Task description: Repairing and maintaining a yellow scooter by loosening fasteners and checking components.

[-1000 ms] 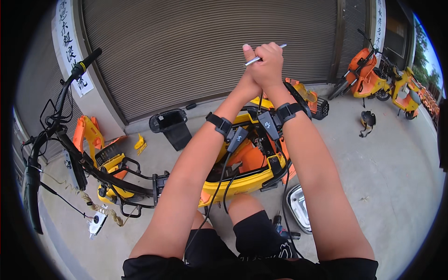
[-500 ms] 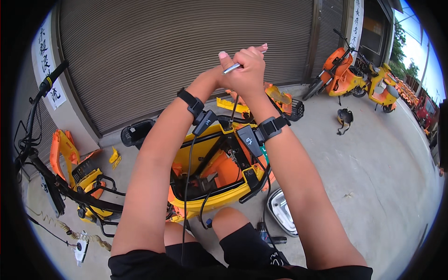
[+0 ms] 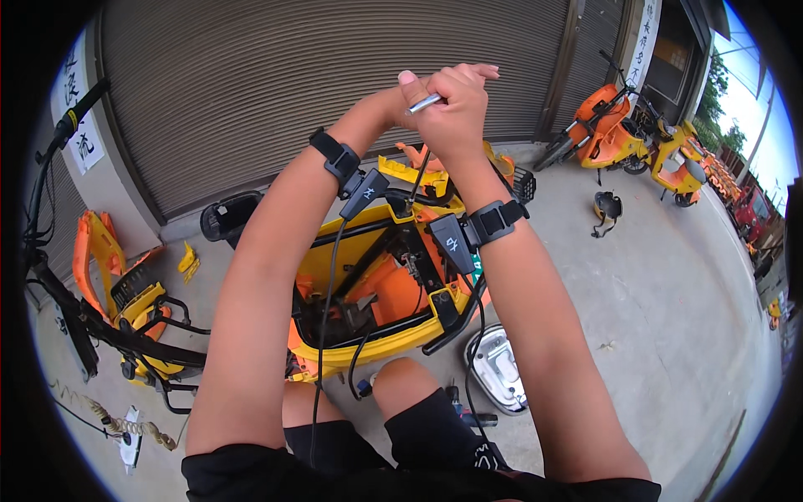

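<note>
My right hand is closed on a metal T-handle tool, whose bar end sticks out by my thumb. My left hand is largely behind the right one, on the same handle, with fingertips showing at the far end. A thin metal shaft runs down from beneath my hands to the yellow scooter body in front of my knees, which has an open compartment with a black frame and orange parts inside. Both wrists wear black straps with small cabled devices.
A handlebar with black tubing stands left, near loose orange panels. A black bin is by the shutter. A silver-rimmed cover and drill lie beside my right leg. Parked scooters and a helmet are right.
My hands have turned on the handle, the left wrist swinging out leftward and the bar's near end coming round toward me. The view has also shifted rightward.
</note>
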A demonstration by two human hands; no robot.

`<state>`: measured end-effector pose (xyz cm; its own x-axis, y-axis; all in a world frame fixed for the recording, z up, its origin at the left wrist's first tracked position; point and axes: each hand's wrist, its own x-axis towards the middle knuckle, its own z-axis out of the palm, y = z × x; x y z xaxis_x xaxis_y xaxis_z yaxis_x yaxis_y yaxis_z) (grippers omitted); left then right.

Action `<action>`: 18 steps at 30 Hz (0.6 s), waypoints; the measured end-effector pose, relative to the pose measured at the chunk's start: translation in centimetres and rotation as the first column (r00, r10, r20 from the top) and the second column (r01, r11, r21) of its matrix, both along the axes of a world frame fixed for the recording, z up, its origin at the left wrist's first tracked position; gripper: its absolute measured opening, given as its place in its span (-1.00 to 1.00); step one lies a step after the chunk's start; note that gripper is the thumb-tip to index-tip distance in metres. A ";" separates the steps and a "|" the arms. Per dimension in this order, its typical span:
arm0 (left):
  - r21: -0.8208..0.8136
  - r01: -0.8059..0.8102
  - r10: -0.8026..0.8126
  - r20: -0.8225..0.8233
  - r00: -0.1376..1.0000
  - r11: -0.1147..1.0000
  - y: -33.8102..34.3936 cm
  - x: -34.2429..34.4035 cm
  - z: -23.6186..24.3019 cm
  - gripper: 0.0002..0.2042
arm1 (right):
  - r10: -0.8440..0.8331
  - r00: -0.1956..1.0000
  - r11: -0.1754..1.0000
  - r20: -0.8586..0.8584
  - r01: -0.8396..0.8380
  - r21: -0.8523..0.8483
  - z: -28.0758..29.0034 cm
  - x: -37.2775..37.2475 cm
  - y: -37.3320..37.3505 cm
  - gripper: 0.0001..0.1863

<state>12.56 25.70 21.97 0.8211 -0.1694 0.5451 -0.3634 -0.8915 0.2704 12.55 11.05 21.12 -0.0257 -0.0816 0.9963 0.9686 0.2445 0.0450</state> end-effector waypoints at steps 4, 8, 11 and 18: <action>0.006 0.016 -0.016 0.031 0.999 1.000 0.0 0.1 0.0 -0.59 | -0.017 1.000 1.000 0.027 0.017 -0.015 0.1 -0.1 -0.1 -0.61; 0.012 0.025 -0.026 0.072 0.997 1.000 -0.1 0.2 -0.2 -0.58 | -0.011 0.998 1.000 0.063 0.011 -0.012 0.3 0.0 0.1 -0.63; 0.021 0.035 -0.037 0.110 0.993 0.999 -0.4 0.1 -0.5 -0.57 | -0.046 0.995 0.999 0.094 0.048 -0.021 0.5 0.1 0.2 -0.64; 0.042 0.041 -0.048 0.180 0.982 0.998 -0.8 -0.2 -1.0 -0.56 | -0.007 0.995 0.997 0.098 0.015 -0.080 0.4 0.5 -0.1 -0.67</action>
<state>12.38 24.89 20.99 0.7007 -0.2269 0.6764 -0.4424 -0.8820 0.1624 13.01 10.93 21.55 -0.1231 -0.0004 0.9924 0.9632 0.2406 0.1196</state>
